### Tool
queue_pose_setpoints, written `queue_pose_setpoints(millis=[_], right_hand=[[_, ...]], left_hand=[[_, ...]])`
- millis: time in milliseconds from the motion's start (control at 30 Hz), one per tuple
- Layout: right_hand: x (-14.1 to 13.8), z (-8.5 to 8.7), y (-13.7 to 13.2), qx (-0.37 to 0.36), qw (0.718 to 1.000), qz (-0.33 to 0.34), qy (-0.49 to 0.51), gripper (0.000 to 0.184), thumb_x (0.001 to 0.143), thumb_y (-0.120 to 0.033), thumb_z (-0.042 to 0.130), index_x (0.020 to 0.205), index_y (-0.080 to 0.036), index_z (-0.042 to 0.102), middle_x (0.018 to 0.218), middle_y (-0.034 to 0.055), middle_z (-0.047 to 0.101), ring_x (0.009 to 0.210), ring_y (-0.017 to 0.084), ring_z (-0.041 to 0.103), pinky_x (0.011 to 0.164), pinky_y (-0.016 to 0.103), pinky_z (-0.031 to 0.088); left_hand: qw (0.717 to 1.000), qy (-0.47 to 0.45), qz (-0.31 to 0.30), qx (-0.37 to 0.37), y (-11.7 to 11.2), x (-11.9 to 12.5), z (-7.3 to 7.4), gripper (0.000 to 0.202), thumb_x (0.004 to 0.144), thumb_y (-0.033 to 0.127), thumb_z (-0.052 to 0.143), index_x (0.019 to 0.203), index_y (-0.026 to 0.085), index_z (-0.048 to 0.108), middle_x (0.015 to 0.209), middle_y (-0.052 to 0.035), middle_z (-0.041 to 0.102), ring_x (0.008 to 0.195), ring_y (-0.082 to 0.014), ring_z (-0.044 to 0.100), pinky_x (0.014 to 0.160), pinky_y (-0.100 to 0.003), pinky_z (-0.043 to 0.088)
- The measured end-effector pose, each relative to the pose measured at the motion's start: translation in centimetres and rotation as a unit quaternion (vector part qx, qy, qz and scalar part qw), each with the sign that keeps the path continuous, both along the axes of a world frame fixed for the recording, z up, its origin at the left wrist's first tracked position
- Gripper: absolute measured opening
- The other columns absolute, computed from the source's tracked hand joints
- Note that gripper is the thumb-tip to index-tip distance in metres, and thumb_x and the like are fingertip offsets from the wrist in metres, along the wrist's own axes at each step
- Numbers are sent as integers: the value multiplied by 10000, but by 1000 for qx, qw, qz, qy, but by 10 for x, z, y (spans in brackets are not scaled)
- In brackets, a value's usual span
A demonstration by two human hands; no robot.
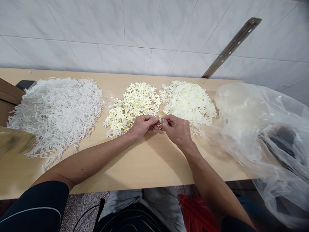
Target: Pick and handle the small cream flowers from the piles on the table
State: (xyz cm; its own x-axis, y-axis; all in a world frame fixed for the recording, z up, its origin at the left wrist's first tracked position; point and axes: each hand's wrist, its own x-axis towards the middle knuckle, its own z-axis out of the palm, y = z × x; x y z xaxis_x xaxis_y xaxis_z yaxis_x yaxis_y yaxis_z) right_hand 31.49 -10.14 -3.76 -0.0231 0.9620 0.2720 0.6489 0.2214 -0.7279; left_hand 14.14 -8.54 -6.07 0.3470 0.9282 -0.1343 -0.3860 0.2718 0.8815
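My left hand (146, 125) and my right hand (175, 128) meet over the table, fingertips almost touching. Both are closed in a pinch on a small whitish piece (160, 120), largely covered by the fingers; its exact kind is too small to tell. Just behind and left of my left hand spreads a heap of artificial flowers (137, 101) with white petals and yellow centres. Beyond my right hand lies a second heap of pale cream flower pieces (190, 103). Farther left is a large pile of thin white stem-like strands (62, 109).
A big clear plastic bag (243, 119) slumps over the table's right side and front edge. A small clear plastic piece (107, 99) lies beside the strands. Against the tiled wall (140, 22) leans a slotted metal strip (231, 48). Something red (195, 212) is below the table (116, 175).
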Motion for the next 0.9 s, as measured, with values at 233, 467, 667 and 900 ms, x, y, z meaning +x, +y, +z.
queue_pose_setpoints(millis=[233,467,667,900], right_hand=[[1,-2,2,-58,994,7,89,135,897,-264,642,873,-189,752,675,29,761,614,206,763,589,281,604],[6,-5,6,-104,982,42,150,240,910,-418,726,970,-186,735,789,58,776,706,226,784,680,345,669],[13,0,5,27,999,5,37,261,916,-455,743,992,-205,742,926,83,781,807,234,760,668,343,638],[7,-1,1,65,997,28,-20,185,931,-397,728,955,-216,755,933,76,777,827,220,738,665,314,603]], left_hand=[[1000,12,8,3,1,1,-2,370,802,471,850,795,117,741,704,-75,710,589,-111,625,591,-239,518],[999,40,36,3,1,3,-1,295,814,394,823,773,120,723,690,-71,712,564,-113,633,545,-224,511],[988,119,78,55,4,2,-7,290,859,415,765,775,141,723,631,-49,699,512,-106,607,535,-226,508],[981,145,80,102,3,0,-9,310,879,450,747,806,150,723,620,-33,693,510,-105,602,548,-227,513]])
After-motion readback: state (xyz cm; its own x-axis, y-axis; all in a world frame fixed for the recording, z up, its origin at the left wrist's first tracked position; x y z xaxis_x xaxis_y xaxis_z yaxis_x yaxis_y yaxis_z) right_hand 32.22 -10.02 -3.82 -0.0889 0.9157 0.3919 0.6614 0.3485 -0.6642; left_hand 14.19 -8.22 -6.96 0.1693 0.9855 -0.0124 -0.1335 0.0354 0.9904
